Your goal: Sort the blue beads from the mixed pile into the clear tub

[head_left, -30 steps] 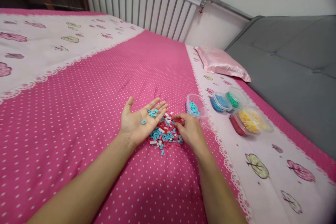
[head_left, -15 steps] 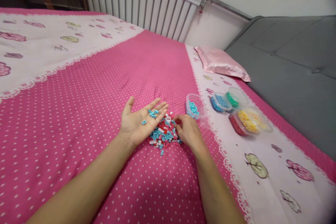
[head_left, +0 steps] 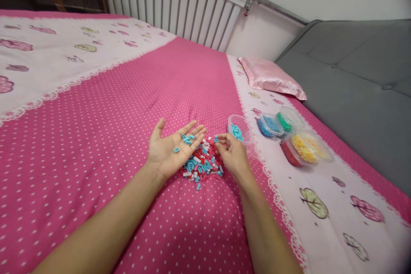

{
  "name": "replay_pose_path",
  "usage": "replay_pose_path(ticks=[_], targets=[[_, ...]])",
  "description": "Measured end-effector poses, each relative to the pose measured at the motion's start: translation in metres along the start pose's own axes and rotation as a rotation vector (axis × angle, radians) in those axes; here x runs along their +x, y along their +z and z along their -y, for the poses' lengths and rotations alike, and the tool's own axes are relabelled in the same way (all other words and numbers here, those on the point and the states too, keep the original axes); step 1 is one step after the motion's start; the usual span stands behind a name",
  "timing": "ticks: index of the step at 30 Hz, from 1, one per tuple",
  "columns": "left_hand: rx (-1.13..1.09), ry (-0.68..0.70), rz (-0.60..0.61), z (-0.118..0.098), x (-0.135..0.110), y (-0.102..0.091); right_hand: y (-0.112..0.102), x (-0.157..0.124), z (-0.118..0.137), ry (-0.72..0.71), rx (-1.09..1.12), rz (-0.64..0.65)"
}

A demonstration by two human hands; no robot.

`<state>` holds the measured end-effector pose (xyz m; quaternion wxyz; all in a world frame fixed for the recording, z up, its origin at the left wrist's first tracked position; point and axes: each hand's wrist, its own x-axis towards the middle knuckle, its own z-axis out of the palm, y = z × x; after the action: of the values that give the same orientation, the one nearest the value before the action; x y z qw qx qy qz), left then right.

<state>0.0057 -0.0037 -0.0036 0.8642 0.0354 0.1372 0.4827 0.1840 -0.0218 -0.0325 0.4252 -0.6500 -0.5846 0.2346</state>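
My left hand (head_left: 168,154) is palm up with its fingers stretched out. Several small light-blue toy building pieces (head_left: 187,138) lie loose on its palm and fingers. A single light-blue piece (head_left: 216,138) is pinched between the thumb and fingertips of my right hand (head_left: 233,154), just above the far right side of a pile. That pile (head_left: 201,165) mixes light-blue, white, red and pink pieces on the bedspread, and my left fingers cover part of it. Just beyond my right hand stands a clear tub (head_left: 241,130) with light-blue pieces in it.
To the right are more clear tubs: one with darker blue pieces (head_left: 269,125), one with green pieces (head_left: 284,122), and others with yellow pieces (head_left: 303,147) and red pieces (head_left: 290,154). Farther back lie a pink pillow (head_left: 271,78) and a grey padded headboard (head_left: 353,68). A radiator (head_left: 180,6) lines the wall.
My right hand has risen slightly from the pile, and a light-blue piece now shows between its fingertips. My left hand has stayed almost still, palm up.
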Motion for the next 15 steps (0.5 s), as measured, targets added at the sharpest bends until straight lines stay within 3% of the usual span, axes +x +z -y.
replay_pose_path(ticks=[7,15], targets=[[0.049,-0.029,-0.052,0.003,0.001,-0.001,-0.002,-0.003,0.016,-0.107,0.231,-0.16],[0.042,-0.15,-0.035,0.01,0.002,-0.001,-0.007,-0.02,0.046,-0.224,0.239,-0.27]])
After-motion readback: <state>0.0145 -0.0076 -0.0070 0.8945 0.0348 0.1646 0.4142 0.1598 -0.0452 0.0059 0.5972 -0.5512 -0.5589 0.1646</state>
